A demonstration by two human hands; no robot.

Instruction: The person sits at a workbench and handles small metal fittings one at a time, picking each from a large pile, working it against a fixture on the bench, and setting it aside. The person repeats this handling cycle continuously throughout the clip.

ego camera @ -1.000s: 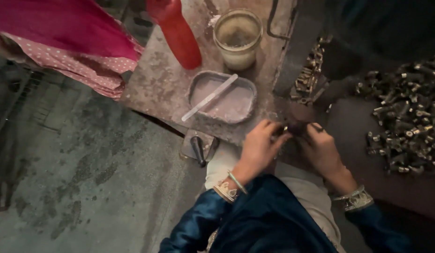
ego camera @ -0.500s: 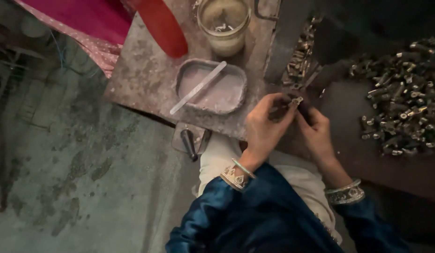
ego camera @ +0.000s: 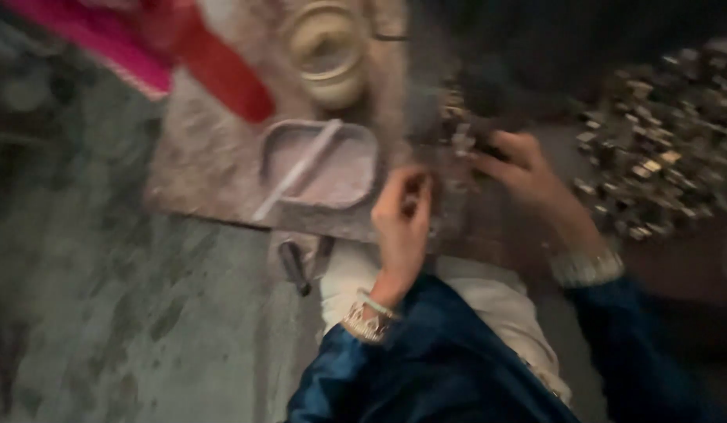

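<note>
Floor [ego camera: 105, 313], grey-green, fills the left, with more of it showing than half a second ago as the view has swung right and blurred. Stone slab [ego camera: 214, 180] carries the shallow grey tray [ego camera: 320, 160], a red bottle [ego camera: 222, 70] and a cream jar [ego camera: 328, 51]. Pile of small metal parts [ego camera: 653, 149] lies at right. My hands have separated: left hand [ego camera: 401, 223] is curled, contents too blurred to tell; right hand [ego camera: 520, 168] reaches to the small parts [ego camera: 457, 133] beside the tray, grip unclear.
</note>
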